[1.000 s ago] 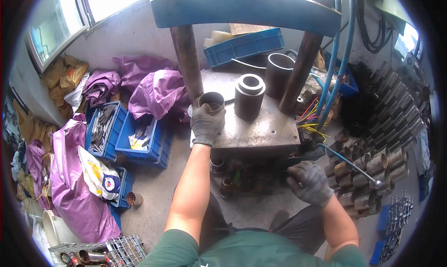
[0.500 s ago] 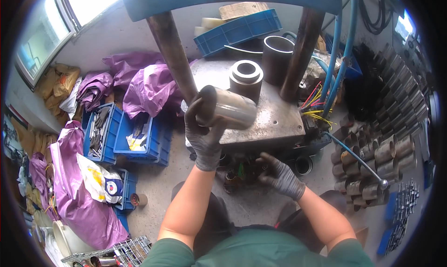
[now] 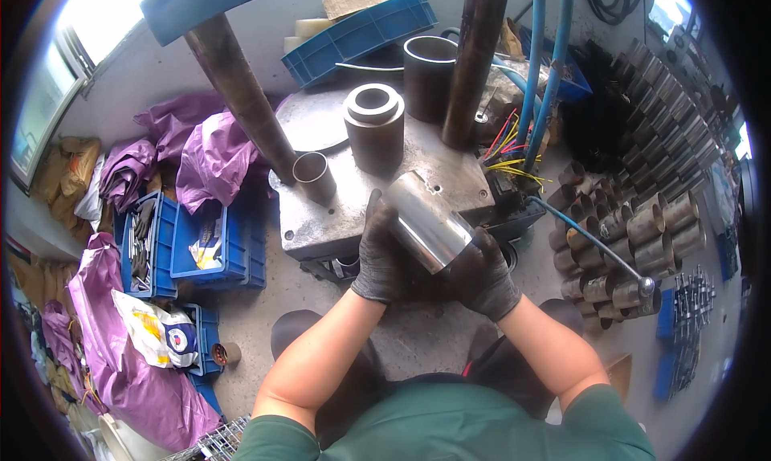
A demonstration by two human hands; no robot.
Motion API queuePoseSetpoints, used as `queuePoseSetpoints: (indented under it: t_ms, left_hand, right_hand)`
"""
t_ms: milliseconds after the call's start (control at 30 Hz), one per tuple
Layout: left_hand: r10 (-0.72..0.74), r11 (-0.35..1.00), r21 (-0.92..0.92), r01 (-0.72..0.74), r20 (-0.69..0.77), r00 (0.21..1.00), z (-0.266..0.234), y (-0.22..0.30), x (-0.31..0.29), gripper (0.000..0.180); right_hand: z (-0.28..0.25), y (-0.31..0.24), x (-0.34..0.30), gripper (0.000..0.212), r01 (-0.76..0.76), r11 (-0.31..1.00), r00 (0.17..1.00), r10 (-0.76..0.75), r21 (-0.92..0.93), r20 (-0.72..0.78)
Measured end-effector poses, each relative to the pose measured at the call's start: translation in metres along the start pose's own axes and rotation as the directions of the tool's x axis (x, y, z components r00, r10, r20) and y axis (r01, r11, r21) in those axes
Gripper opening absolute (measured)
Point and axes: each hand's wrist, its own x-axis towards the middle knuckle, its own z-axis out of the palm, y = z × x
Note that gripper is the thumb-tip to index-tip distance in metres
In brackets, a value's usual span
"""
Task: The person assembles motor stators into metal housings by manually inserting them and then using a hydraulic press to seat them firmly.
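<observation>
- head view: two gloved hands are on the piece, and the shiny metal cylinder (image 3: 428,220) lies tilted between them, seen across the near edge of the metal bed (image 3: 337,220)!
- left hand (image 3: 384,256) grips the cylinder's left side, fingers partly hidden.
- right hand (image 3: 484,278) cups its lower right end, most of the fingers out of sight behind.
- up on the bed, a stepped thick-walled sleeve (image 3: 374,144) stands upright, a slimmer tube (image 3: 320,186) to its left, close by the left post (image 3: 241,91).
- further back, a wide dark tube (image 3: 427,87) stands just beside the right post (image 3: 475,67), a blue crate (image 3: 365,39) tilted behind.
- over right, a ball-ended lever (image 3: 593,240) slants across stacked metal tubes (image 3: 681,210).
- off left, blue bins (image 3: 205,275) sit before purple sacks (image 3: 210,164).
</observation>
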Motion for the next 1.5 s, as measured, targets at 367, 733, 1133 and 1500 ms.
queuePoseSetpoints:
  t_ms: [367, 733, 1133, 1500]
  left_hand:
    - [-0.165, 0.962, 0.169, 0.214, -0.266, 0.95, -0.042, -0.026, 0.004, 0.06]
    - [-0.203, 0.979, -0.041, 0.198, -0.184, 0.962, -0.002, -0.005, -0.008, 0.099]
    - [-0.192, 0.968, -0.161, 0.191, 0.014, 0.981, -0.007, 0.009, -0.006, 0.118]
    - [0.294, 0.384, 0.856, -0.345, 0.241, 0.925, -0.002, 0.0, -0.016, 0.115]
  right_hand:
    - [0.006, -0.007, 0.004, 0.102, 0.277, 0.872, 0.904, -0.379, -0.403, -0.198]
    - [0.026, -0.034, -0.001, 0.08, 0.495, -0.262, 0.609, -0.576, -0.829, 0.545]
    - [-0.002, -0.05, -0.011, 0.02, 0.386, 0.473, 0.728, -0.684, -0.792, -0.054]
    - [-0.002, -0.05, -0.017, 0.019, 0.312, 0.654, 0.829, -0.542, -0.689, -0.14]
